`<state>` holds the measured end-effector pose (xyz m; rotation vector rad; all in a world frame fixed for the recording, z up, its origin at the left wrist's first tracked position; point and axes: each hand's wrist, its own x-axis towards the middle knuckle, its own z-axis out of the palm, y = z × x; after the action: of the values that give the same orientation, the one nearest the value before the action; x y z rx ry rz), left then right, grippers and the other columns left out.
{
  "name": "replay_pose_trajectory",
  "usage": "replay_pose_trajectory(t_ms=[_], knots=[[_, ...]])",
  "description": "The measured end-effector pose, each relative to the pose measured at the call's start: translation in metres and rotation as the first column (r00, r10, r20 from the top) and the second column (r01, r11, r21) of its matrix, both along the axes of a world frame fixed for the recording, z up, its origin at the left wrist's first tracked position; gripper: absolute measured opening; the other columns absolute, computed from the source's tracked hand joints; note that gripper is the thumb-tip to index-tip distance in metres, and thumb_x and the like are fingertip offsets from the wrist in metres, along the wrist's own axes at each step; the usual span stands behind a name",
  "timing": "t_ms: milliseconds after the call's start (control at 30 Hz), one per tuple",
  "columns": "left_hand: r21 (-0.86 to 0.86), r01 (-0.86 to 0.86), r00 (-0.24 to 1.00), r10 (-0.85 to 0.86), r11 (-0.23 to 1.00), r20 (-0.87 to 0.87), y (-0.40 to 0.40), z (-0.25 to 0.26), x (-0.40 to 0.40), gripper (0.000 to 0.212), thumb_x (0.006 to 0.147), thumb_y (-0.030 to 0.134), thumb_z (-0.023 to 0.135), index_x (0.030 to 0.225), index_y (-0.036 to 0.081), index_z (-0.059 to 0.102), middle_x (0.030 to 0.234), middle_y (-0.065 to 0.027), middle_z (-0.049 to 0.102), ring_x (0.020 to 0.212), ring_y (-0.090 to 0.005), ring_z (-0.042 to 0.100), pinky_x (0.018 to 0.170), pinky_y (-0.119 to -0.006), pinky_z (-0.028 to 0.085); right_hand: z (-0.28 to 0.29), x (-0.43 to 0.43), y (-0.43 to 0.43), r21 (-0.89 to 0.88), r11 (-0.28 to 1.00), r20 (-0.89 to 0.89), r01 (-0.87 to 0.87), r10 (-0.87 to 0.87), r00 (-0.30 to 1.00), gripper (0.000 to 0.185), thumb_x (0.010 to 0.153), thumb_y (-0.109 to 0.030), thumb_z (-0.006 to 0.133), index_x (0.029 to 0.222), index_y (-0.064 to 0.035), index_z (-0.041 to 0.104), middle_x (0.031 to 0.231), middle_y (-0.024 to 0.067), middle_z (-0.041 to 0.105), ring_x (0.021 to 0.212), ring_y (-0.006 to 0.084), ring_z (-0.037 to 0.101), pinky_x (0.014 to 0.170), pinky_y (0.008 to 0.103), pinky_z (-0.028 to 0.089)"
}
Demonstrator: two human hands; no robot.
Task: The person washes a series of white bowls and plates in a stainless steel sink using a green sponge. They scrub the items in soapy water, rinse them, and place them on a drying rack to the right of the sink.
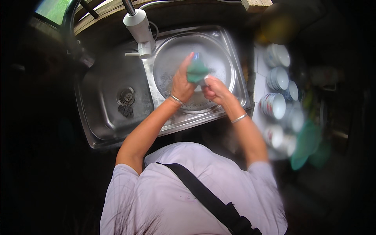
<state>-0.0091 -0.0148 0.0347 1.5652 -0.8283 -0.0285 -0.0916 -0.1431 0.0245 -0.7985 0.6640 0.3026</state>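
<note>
Over the round basin (232, 70) of a stainless steel sink, both hands hold items close together. My left hand (183, 82) grips a green cloth or scrubbing pad (197, 72), with a small bluish item (196, 55), blurred, showing at its top. My right hand (216, 89) is closed on a small whitish object (206, 77) touching the green cloth; its kind is unclear, perhaps part of a spoon. Soapy water with bubbles (202, 103) lies in the basin below the hands.
Left is a rectangular basin (102, 85) with a drain strainer (126, 95) and a dark scouring pad (125, 110). A white tap fitting (138, 26) stands behind. Stacked bowls (272, 106) line white tiles at right, near a green plastic item (305, 144).
</note>
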Motion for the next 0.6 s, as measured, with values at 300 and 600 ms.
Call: replay_pose_trajectory(t_ms=[300, 600], knots=[[-0.148, 0.314, 0.481, -0.291, 0.938, -0.827, -0.003, -0.018, 0.059, 0.021, 0.082, 0.014, 0.042, 0.097, 0.003, 0.052, 0.085, -0.0049, 0.057, 0.076, -0.0107, 0.055, 0.07, -0.024, 0.045, 0.02, 0.002, 0.003, -0.34, 0.909, 0.03, -0.24, 0.265, 0.964, 0.023, 0.078, -0.009, 0.042, 0.101, -0.0056, 0.042, 0.055, 0.0009, 0.045, 0.032, 0.0029, 0.032, 0.028, 0.0163, 0.023], [-0.263, 0.085, 0.156, -0.274, 0.961, -0.949, 0.023, -0.045, 0.044, 0.021, 0.084, 0.024, 0.045, 0.091, 0.006, 0.054, 0.082, -0.0058, 0.059, 0.07, -0.0146, 0.059, 0.064, -0.027, 0.049, -0.008, 0.002, 0.034, -0.458, 0.886, 0.074, -0.073, 0.12, 0.99, 0.025, 0.083, -0.012, 0.042, 0.106, -0.0059, 0.042, 0.071, 0.0025, 0.049, 0.038, 0.0036, 0.033, 0.03, 0.0168, 0.023]])
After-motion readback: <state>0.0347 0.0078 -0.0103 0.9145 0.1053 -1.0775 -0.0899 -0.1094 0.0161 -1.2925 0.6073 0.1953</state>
